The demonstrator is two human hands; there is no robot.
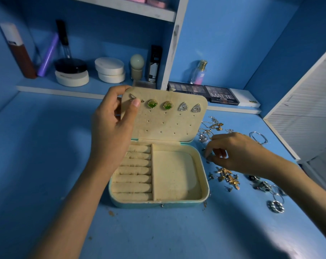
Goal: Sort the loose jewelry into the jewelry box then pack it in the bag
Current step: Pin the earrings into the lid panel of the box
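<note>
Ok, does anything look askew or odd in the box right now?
Yes: the silver earring at the lid's top-left, by the left hand, sits tilted, unlike the four earrings seated flat beside it. Brown specks dot the table before the box.

Bare desk [37, 156] left; jewelry pile [227, 176] right.

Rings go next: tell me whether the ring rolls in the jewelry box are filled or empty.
Empty. The ring rolls in the open jewelry box show only bare cream padding; no rings between them.
</note>
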